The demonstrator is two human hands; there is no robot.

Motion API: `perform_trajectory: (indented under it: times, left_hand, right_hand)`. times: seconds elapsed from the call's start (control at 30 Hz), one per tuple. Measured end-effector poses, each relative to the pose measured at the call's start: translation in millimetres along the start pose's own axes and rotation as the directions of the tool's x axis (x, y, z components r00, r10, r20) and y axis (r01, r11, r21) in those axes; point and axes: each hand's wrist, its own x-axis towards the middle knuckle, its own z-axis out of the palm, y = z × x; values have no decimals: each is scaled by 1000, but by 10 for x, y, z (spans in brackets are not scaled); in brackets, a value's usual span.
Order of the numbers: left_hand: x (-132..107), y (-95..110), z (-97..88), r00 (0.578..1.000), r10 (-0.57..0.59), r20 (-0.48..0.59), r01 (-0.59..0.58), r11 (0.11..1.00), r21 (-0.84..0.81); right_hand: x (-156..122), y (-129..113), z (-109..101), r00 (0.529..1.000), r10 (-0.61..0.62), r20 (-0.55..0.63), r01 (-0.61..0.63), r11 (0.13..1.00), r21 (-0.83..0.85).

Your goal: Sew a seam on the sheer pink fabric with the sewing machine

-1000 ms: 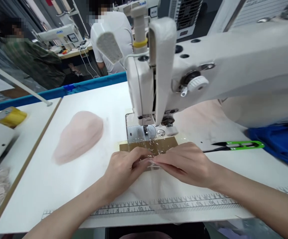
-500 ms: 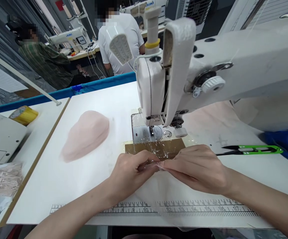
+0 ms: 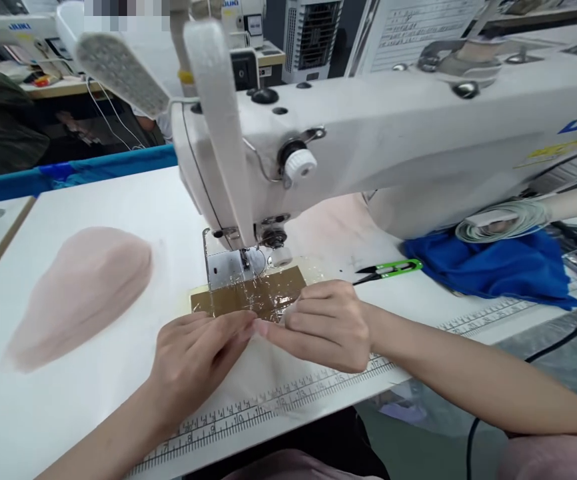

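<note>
My left hand and my right hand meet fingertip to fingertip just in front of the sewing machine. Both are closed in a pinch on a thin, sheer pale fabric, which is faint against the white table and mostly covered by my fingers. The other fingers of my right hand are curled in. Right behind my hands lies a strip of brown tape with shiny clear threads or film over it. The presser foot and metal needle plate are just beyond.
A pale pink sheer fabric piece lies on the left; another lies behind the needle area. Green thread snips and a blue cloth are to the right. A printed ruler runs along the front edge. Other people sit beyond.
The view has swung to the right, bringing the blue cloth and machine arm further in. My fingertips stay together at the fabric; my right hand's fingers are now more curled.
</note>
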Motion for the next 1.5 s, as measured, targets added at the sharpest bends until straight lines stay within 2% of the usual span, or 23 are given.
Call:
perform_trajectory:
  times: [0.07, 0.13, 0.17, 0.2, 0.23, 0.3, 0.33, 0.37, 0.4, 0.47, 0.6, 0.7, 0.8, 0.87, 0.97, 1.0, 1.03, 1.07, 1.2, 1.4, 1.5]
  left_hand:
    - [23, 12, -12, 999, -30, 22, 31, 999, -16]
    - [32, 3, -10, 987, -116, 109, 125, 989, -76]
    - [27, -12, 0, 970, -174, 170, 193, 976, -102]
    - [17, -33, 18, 946, -230, 229, 260, 959, -110]
    - [1, -59, 42, 922, -273, 273, 308, 946, -96]
    - [-39, -111, 100, 897, -327, 296, 342, 940, 2]
    - [-59, -133, 127, 895, -346, 283, 342, 937, 65]
    - [-76, -150, 150, 894, -361, 265, 341, 932, 122]
    - [-89, -162, 167, 895, -372, 248, 339, 926, 167]
    - [-100, -170, 179, 912, -349, 215, 301, 926, 226]
    - [-85, -132, 158, 982, -108, 157, 47, 936, 349]
    - [-83, -76, 155, 989, 37, 142, -88, 924, 373]
    - [-101, -50, 169, 981, 59, 182, -119, 932, 343]
    - [-110, -68, 180, 974, 27, 226, -99, 945, 311]
    - [-99, -136, 190, 972, 15, 233, -82, 957, 279]
    - [-90, -162, 191, 973, 26, 231, -91, 956, 278]
    - [-80, -185, 191, 973, 35, 229, -100, 956, 277]
    - [-71, -203, 191, 971, 35, 238, -102, 956, 274]
    - [-56, -223, 187, 951, -22, 309, -68, 958, 278]
    - [-60, -236, 227, 966, 5, 260, -97, 935, 343]
    - [-58, -269, 250, 969, 0, 245, -85, 938, 336]
  right_hand:
    - [-14, -12, 14, 999, 52, 10, -52, 998, 20]
    - [-33, -36, 45, 970, 228, 84, -237, 962, 132]
    - [-40, -48, 70, 924, 348, 157, -376, 904, 205]
    - [-43, -58, 99, 849, 466, 250, -522, 812, 260]
    - [-43, -64, 131, 752, 557, 352, -653, 703, 283]
    - [-30, -62, 195, 561, 654, 507, -819, 530, 223]
    - [-20, -54, 221, 494, 678, 544, -854, 495, 159]
    - [-10, -44, 243, 455, 692, 560, -867, 489, 100]
    - [0, -33, 259, 438, 698, 566, -864, 501, 51]
    - [12, -9, 277, 435, 702, 564, -844, 536, -17]
    - [2, 24, 301, 438, 734, 520, -833, 548, -72]
    - [-34, 54, 337, 440, 762, 474, -831, 546, -105]
    - [-90, 103, 356, 451, 775, 444, -812, 562, -157]
    - [-126, 126, 338, 517, 749, 414, -745, 632, -214]
    - [-152, 111, 279, 698, 603, 387, -551, 797, -249]
    - [-152, 93, 260, 734, 550, 398, -492, 835, -247]
    - [-149, 73, 245, 749, 515, 418, -453, 857, -244]
    - [-143, 53, 235, 745, 497, 444, -434, 868, -244]
    - [-128, 20, 234, 674, 520, 525, -446, 853, -272]
    - [-124, 67, 259, 660, 527, 535, -424, 850, -313]
    - [-119, 78, 271, 637, 537, 553, -427, 843, -326]
